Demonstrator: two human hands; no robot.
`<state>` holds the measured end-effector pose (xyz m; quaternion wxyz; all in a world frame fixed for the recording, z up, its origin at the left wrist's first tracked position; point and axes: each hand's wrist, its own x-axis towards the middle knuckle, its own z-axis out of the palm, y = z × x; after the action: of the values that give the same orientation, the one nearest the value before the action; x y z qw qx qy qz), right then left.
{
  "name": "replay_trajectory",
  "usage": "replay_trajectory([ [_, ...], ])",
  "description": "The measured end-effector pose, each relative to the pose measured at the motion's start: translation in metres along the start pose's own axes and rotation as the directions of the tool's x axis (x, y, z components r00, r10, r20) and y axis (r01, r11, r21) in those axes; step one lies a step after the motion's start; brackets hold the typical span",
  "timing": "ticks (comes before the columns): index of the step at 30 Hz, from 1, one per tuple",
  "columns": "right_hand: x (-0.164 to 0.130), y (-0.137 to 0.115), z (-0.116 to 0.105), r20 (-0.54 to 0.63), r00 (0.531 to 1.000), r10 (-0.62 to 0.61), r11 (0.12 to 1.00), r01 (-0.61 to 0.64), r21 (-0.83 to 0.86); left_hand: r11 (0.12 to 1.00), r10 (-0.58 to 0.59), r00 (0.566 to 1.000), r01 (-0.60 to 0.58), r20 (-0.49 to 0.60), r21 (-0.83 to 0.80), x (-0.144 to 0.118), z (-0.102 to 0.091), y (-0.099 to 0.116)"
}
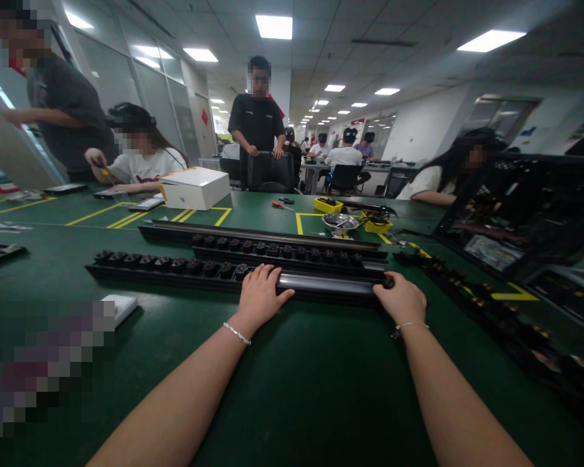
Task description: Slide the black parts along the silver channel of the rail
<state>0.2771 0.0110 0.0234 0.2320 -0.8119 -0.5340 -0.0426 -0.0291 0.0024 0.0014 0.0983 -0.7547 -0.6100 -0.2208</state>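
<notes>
A long black rail lies crosswise before me, with a row of small black round-topped parts in its left half and a bare, shiny channel to the right. My left hand rests on the rail near the last part of that row, fingers spread and thumb out to the right. At the rail's right end, my right hand has its fingers closed around a small black part, mostly hidden by them. Just behind lies a second rail with a similar row, and behind that a third long black rail.
More black parts run in a line along the right. A metal bowl, yellow bins, a screwdriver and a white box stand farther back on the green table. Several people are around it.
</notes>
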Motion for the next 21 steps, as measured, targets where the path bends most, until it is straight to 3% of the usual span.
replay_trajectory([
  [9,0.003,0.005,0.001,0.008,1.0,0.021,1.0,-0.021,0.01,1.0,0.0,1.0,0.0,0.003,-0.009,0.0,-0.001,0.0],
  [16,0.003,0.009,0.003,-0.059,0.998,-0.021,1.0,0.02,-0.021,1.0,-0.003,1.0,0.003,0.007,-0.009,0.0,-0.001,0.001],
  [21,0.004,0.011,0.001,-0.029,0.999,0.014,1.0,-0.014,0.001,1.0,0.003,1.0,-0.003,-0.005,-0.007,0.0,0.0,0.0],
])
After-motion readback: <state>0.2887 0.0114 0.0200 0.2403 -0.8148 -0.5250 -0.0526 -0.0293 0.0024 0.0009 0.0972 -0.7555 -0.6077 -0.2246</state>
